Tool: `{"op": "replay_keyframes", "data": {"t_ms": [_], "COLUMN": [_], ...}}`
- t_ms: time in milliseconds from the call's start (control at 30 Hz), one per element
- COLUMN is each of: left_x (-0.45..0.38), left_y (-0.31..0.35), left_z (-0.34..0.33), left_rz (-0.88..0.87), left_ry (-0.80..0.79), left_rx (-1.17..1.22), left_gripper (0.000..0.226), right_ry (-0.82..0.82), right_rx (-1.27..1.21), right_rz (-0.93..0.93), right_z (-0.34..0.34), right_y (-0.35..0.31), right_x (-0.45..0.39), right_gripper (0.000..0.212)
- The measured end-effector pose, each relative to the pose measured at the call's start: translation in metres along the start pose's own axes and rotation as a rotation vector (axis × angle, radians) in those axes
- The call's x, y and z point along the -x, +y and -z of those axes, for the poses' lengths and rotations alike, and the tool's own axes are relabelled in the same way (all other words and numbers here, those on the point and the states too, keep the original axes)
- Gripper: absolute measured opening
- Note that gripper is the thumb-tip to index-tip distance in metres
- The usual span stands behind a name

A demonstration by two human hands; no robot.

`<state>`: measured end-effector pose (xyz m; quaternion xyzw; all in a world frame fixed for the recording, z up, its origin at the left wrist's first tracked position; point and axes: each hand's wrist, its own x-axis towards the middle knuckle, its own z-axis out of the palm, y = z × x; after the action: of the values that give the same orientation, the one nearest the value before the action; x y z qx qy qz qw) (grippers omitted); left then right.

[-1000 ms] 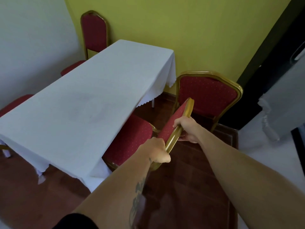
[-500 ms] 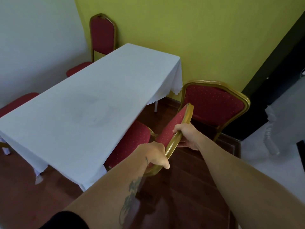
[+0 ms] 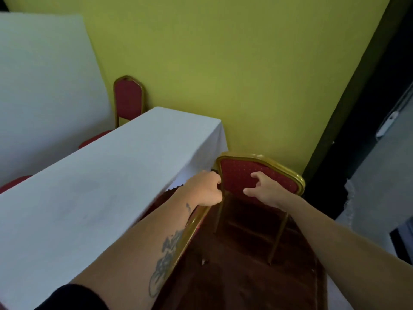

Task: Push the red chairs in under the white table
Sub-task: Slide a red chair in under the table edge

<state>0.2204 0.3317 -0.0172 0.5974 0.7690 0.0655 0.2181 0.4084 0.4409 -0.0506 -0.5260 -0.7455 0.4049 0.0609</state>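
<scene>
Reaching for the far red chair (image 3: 259,177) beside the white table (image 3: 93,198).

Far red chair stands at the table's end, near the yellow wall (image 3: 223,63). Left hand (image 3: 206,190) is closed on its gold frame edge; right hand (image 3: 263,191), fingers (image 3: 257,175) spread, grips nothing in front of the backrest. Near chair (image 3: 190,233) sits tucked along the table's side, under the left forearm.
</scene>
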Motion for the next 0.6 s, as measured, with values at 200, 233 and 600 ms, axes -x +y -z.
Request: {"op": "replay_keyframes", "data": {"t_ms": [200,233,600], "left_x": [-0.073,-0.083,-0.193], "left_y": [0.073,0.082,0.102], "left_z": [-0.001,-0.002,-0.012], "left_rz": [-0.048,-0.047,-0.053], "left_ry": [0.141,0.143,0.029], "left_rx": [-0.113,-0.131,-0.363], "left_gripper": [0.05,0.054,0.083], "right_ry": [0.198,0.187,-0.038], "right_rx": [0.215,0.23,0.277], "right_rz": [0.116,0.107,0.034], "right_z": [0.099,0.111,0.118], "right_y": [0.038,0.043,0.073], "right_x": [-0.033,-0.039,-0.115], "right_gripper": [0.064,0.066,0.082]}}
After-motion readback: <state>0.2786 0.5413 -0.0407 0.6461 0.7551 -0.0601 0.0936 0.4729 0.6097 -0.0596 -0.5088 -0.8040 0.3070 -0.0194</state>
